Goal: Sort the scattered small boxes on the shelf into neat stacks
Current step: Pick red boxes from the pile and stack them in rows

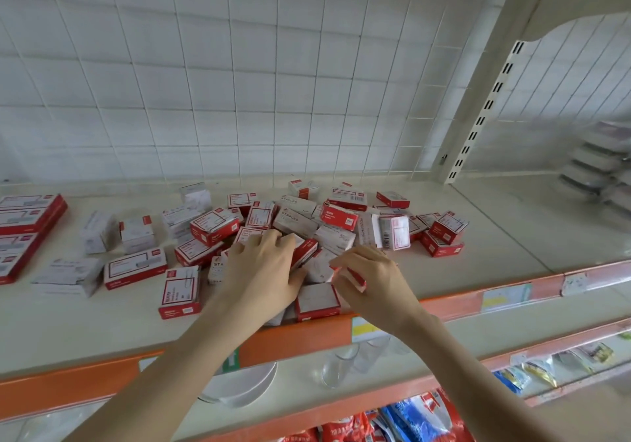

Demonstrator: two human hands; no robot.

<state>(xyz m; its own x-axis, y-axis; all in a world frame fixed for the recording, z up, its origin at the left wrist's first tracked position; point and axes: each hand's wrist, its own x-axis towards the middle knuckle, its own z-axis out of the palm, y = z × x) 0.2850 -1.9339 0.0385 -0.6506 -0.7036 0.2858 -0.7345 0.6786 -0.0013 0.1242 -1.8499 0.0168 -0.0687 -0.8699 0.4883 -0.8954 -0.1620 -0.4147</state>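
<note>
small boxes [213, 225] lay scattered across the shelf [478, 271]. the left hand [263, 271] curled its fingers round a red-edged box [305, 252] in the pile. the right hand [372, 277] pinched a red box [356, 279] near the shelf's front.

The single wide-angle head camera sits close before the shelf [478, 264], looking forward and down onto it, with the wire grid [239, 83] behind it and lower shelves [512, 327] beneath it in view.

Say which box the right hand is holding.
The small red box pinched by the right hand, tilted on edge, just behind the flat white-topped box at the front edge of the shelf.
</note>
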